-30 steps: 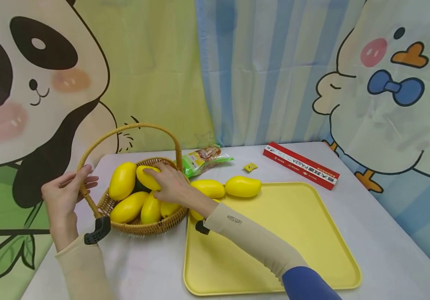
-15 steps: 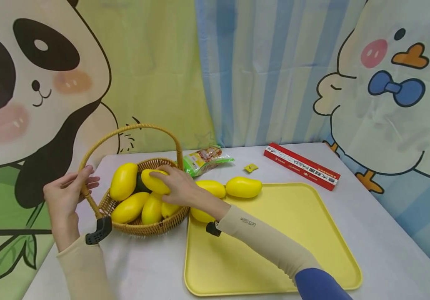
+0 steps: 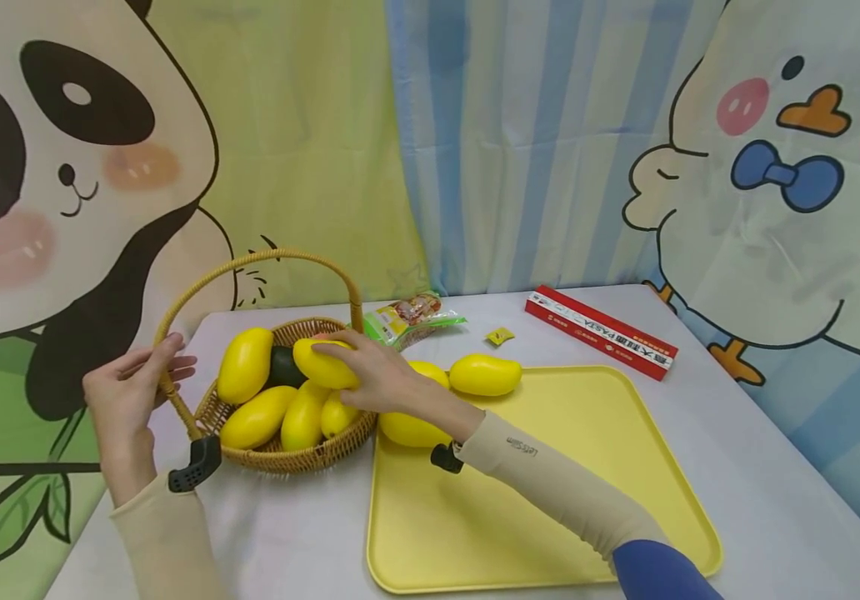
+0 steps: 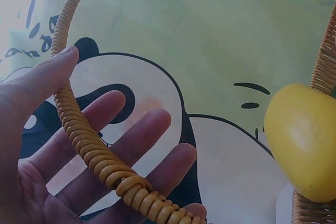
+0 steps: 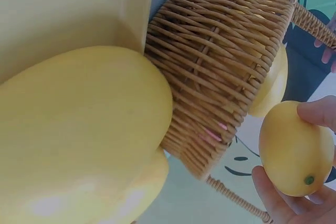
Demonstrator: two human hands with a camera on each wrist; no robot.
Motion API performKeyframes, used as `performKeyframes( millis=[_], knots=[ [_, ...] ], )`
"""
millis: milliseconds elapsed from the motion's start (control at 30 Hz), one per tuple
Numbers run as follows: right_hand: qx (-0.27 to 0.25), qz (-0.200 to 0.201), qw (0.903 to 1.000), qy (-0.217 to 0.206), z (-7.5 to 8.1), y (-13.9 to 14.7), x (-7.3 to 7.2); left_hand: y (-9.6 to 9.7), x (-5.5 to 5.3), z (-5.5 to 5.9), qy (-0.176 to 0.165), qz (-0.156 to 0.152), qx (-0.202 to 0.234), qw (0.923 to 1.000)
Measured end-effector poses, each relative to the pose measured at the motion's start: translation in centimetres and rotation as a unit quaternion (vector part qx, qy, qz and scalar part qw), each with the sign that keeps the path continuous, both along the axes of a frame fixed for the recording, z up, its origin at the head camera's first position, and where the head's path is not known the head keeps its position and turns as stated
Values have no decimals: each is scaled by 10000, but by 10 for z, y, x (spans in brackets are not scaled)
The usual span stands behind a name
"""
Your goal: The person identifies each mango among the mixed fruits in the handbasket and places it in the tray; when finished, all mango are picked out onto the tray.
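Note:
A wicker basket [image 3: 283, 458] on the table at the left holds several yellow mangoes [image 3: 246, 364]. Between its thumb and loosely spread fingers my left hand [image 3: 124, 404] has the basket's handle [image 4: 92, 148], the thumb lying over it in the left wrist view. My right hand [image 3: 385, 379] grips one mango [image 3: 321, 367] above the right side of the basket; its green stem spot shows in the right wrist view. A dark green rounded thing [image 3: 284, 367] sits among the fruit, partly hidden. Close by the right wrist, another mango [image 5: 89, 124] fills much of that view.
A yellow tray [image 3: 550, 500] lies right of the basket, with mangoes [image 3: 484, 375] at its upper left corner. Behind are a green-edged food packet [image 3: 415, 318], a small yellow sachet [image 3: 500, 336] and a red pasta box [image 3: 601, 332]. A printed curtain hangs behind the table.
My right hand has moved to the right and slightly down with the mango, uncovering more of the dark green thing in the basket. My left hand has stayed at the handle.

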State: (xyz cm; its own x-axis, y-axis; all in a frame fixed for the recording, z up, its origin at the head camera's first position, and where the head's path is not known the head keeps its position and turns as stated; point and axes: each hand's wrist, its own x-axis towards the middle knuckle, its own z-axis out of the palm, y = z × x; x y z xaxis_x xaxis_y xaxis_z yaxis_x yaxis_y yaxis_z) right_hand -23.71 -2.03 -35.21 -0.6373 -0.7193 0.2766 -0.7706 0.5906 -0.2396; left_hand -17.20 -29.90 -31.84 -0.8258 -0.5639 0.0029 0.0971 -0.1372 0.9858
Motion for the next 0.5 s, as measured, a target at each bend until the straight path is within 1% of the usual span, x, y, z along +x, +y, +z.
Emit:
performKeyframes(
  millis=[100,300,500],
  knots=[
    [-11,-13,10000,25,1,7,1,0,0,0,-3,19,-4,10000],
    [-155,-28,9998,95,-2,23,5,-1,1,1,-112,24,-37,9999],
    [-237,-132,9996,119,-8,38,5,0,1,1,-30,29,-43,10000]
  ],
)
